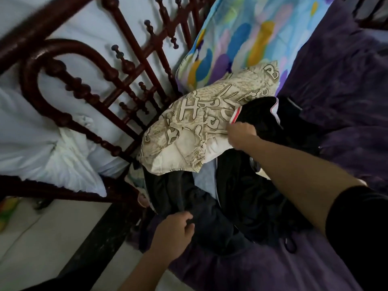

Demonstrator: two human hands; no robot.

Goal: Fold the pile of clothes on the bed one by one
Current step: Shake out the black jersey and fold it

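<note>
Pile of clothes [247,196] on the purple bedspread [346,91], between the two hands. Left hand [172,234] fingers clench a soft dark garment [212,225]. Right hand [241,135] fingers pinch, apparently, the crumpled beige cloth [189,127] printed with "H" and "B". Beyond the fingers lie a colourful pillow [241,38] and a turned-wood bed frame [94,85].
</note>
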